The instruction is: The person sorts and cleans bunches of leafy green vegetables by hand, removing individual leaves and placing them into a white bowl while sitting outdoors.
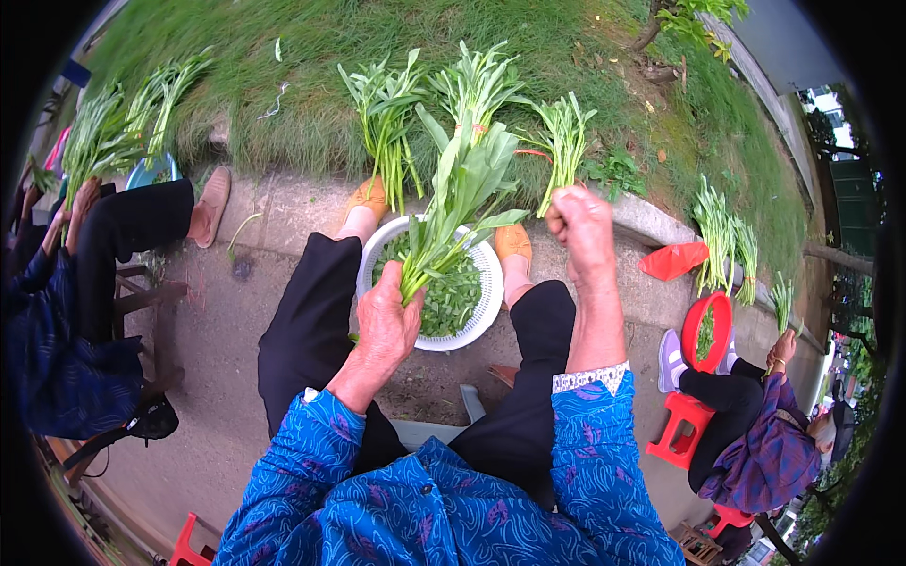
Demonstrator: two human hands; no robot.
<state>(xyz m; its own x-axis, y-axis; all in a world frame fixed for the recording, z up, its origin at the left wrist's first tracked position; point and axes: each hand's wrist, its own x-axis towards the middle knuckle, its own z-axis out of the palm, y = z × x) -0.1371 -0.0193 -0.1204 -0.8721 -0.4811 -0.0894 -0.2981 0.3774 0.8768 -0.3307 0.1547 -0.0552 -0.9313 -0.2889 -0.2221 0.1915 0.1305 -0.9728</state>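
Observation:
My left hand (387, 325) grips the stem end of a bunch of green leafy stalks (458, 203) that stands up over a white round basket (486, 307). The basket sits on the pavement between my feet and holds plucked green leaves. My right hand (580, 226) is raised to the right of the bunch, fingers curled into a fist; anything inside it is hidden. Both sleeves are blue and patterned.
Several tied bundles of greens (387, 113) lie on the grass beyond the kerb. A seated person (94, 283) works at the left, another (755, 424) at the right on a red stool (681, 424) beside a red basket (708, 325). A red bag (672, 259) lies on the kerb.

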